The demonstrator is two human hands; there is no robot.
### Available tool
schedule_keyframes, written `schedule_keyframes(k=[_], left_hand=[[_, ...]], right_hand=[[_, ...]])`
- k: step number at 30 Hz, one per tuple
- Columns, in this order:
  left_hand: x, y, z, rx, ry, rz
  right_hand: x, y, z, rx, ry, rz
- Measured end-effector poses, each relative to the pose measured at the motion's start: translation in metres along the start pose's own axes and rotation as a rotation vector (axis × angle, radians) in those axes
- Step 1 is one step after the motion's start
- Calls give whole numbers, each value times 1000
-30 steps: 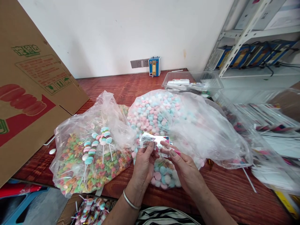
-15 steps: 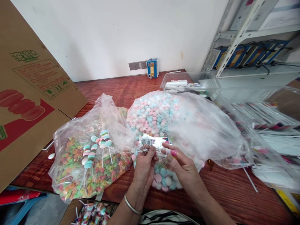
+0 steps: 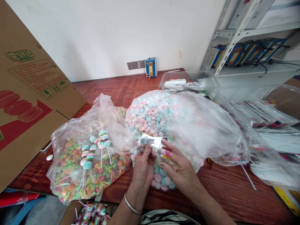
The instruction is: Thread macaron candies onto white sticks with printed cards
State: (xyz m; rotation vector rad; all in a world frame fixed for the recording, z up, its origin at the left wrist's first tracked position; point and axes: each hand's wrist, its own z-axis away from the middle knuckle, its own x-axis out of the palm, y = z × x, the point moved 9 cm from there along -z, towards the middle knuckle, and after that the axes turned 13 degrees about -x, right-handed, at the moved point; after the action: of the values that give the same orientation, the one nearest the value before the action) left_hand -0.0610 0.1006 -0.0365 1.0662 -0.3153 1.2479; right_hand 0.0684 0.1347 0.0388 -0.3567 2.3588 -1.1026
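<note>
A small printed plastic wrapper [image 3: 156,141], silvery with dark lettering and pink patches, is pinched between the thumb and fingers of my left hand [image 3: 143,170]. Against its right end rest the fingertips of my right hand [image 3: 179,168], whose thumb stands apart from them. Whether anything is inside the wrapper I cannot tell. Beneath both hands lies a clear bag of pink, blue and white marshmallows [image 3: 152,115]. To the left, several marshmallow skewers [image 3: 88,156] on white sticks lie on a bag of coloured ring-shaped sweets [image 3: 67,175].
A large cardboard box [image 3: 30,93] stands at the left. At the back are a blue device [image 3: 151,67] and a clear plastic tub [image 3: 189,78]. White sticks and wrappers [image 3: 269,140] fill the right side. Wrapped skewers [image 3: 96,214] lie in a box below the table edge.
My right thumb has moved down, away from the wrapper, and the right fingers have spread along its right end. The left hand keeps its hold. The view has shifted slightly.
</note>
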Motion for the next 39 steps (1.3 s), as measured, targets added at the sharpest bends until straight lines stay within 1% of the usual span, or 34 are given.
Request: schedule_keyframes(k=[2, 5, 7, 9, 11, 14, 16, 18, 20, 22, 26, 28, 32, 36, 39], left_hand=[[3, 2, 2, 41, -8, -73], [10, -2, 5, 10, -61, -154], [13, -5, 7, -29, -98, -183], [14, -6, 7, -59, -126, -160], [10, -9, 5, -124, -126, -74], [2, -18, 1, -257, -92, 70], [1, -24, 1, -337, -116, 117], [2, -28, 1, -383, -158, 150], [1, -29, 1, -396, -176, 170], [1, -28, 1, -378, -169, 166], [5, -21, 5, -291, -165, 120], [6, -19, 7, -281, -159, 118], [4, -21, 9, -308, -128, 162], [1, -25, 9, -360, -46, 228], [-2, -25, 8, -370, -10, 179]], right_hand=[[-1, 5, 1, 86, 62, -116], [-4, 8, 2, 143, 142, -166], [-3, 7, 2, 147, 135, -151], [-4, 4, 2, 133, 123, -129], [-6, -3, 1, 89, 123, -80], [-7, -21, -1, -38, 109, 56], [-6, -33, -2, -122, 94, 157], [-5, -44, -4, -203, 85, 256], [-1, -53, -6, -281, 66, 343], [1, -59, -8, -330, 49, 408], [1, -60, -13, -347, 37, 465], [-1, -60, -15, -354, 42, 476], [-1, -64, -18, -369, 8, 469], [2, -69, -20, -408, -17, 472], [3, -70, -20, -423, -18, 473]])
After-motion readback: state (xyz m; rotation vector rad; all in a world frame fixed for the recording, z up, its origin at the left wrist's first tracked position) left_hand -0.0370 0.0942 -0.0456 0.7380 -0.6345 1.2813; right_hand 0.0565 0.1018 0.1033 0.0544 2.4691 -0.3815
